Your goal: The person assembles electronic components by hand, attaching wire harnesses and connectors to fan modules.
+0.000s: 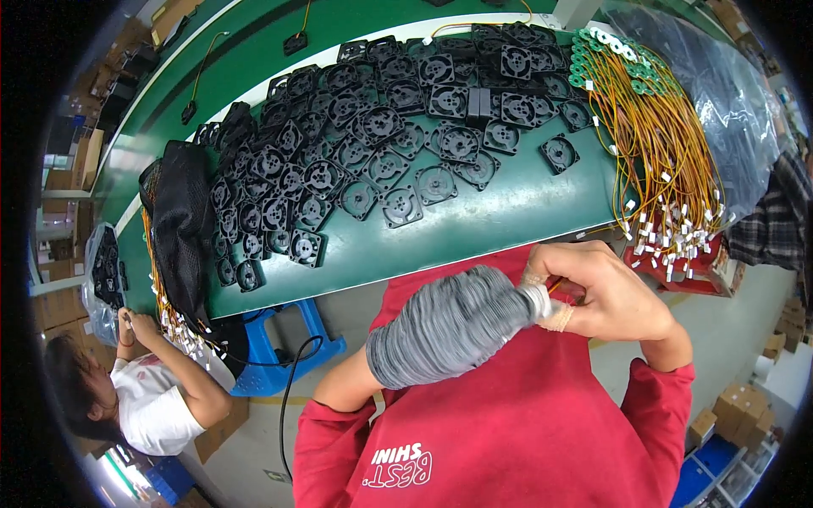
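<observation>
My left hand, in a grey striped glove with light fingertips, is closed in front of my chest, just off the table's near edge. Its fingertips meet those of my right hand, which is bare with tan tape on its fingers and bent into a pinch. A bit of thin orange-yellow wire shows between the right thumb and forefinger. Whatever else the fingertips grip is hidden by them. Beyond the hands, black square fan housings lie in a wide pile on the green table.
A bundle of orange-yellow wires with green ring-shaped parts and white connectors hangs over the table's right edge, beside clear plastic. Black mesh cloth drapes at left. A co-worker sits left, near a blue stool.
</observation>
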Demonstrator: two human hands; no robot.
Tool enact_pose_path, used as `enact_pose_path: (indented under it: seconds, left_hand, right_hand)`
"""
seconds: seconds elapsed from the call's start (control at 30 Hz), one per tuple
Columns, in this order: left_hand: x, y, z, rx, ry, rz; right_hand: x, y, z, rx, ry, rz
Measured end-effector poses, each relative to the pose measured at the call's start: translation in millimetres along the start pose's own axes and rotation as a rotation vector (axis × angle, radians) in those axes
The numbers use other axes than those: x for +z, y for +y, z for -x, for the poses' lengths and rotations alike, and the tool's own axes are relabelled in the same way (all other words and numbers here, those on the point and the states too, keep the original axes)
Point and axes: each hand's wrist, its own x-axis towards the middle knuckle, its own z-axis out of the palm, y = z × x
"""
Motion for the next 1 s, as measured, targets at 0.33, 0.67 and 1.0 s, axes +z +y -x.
enact_pose_path:
  seconds: [0.33, 0.67, 1.0]
  left_hand:
    - [8, -7, 3, -0.301, 0.076, 0.682]
    - [18, -10, 6, -0.477, 0.233, 1.013]
    - [1, -7, 0, -0.423, 0.161, 0.627]
  right_hand:
    - [-4, 19, -7, 0.256, -0.284, -0.717]
    - [7, 22, -6, 0.276, -0.173, -0.833]
    - [4, 2, 5, 0.047, 0.155, -0.259]
